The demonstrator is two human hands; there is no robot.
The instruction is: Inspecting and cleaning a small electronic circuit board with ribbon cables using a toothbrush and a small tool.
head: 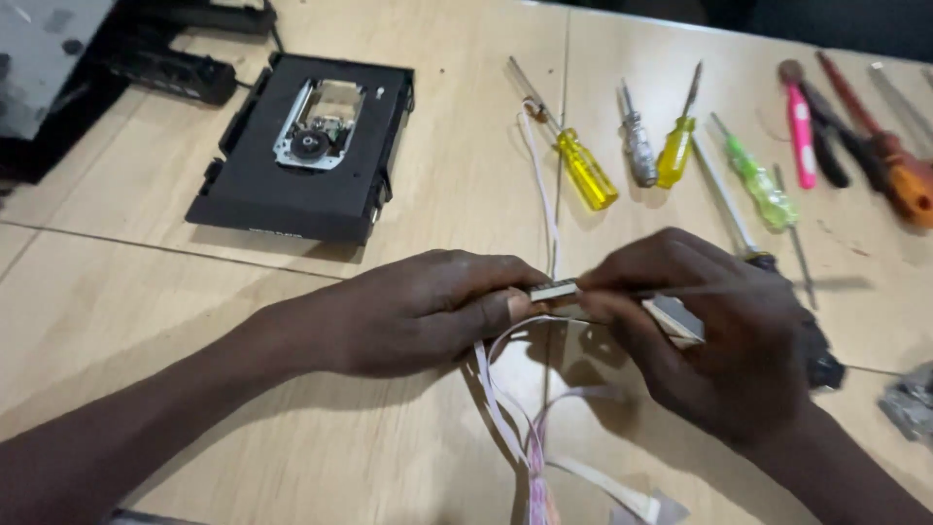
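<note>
Both forearms are bare — no sleeves, watch or bands show. The left hand point(418, 311) and right hand point(719, 331) wear no gloves — no rings visible.

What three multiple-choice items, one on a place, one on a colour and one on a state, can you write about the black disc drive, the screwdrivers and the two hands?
1. Where does the black rectangular disc drive mechanism lie on the pale wooden table?
A. far left
B. near right
C. under the hands

2. What colour is the clear plastic handle of the screwdriver nearest the white flat ribbon cable?
A. pink
B. yellow
C. blue

3. What does the left hand do?
A. lies flat and empty
B. pinches a small grey part
C. grips a pink tool

Answers:
1 A, it lies up left, apart from both hands.
2 B, the yellow handle lies beside the cable.
3 B, its fingers hold the part, which the right hand meets.
</note>
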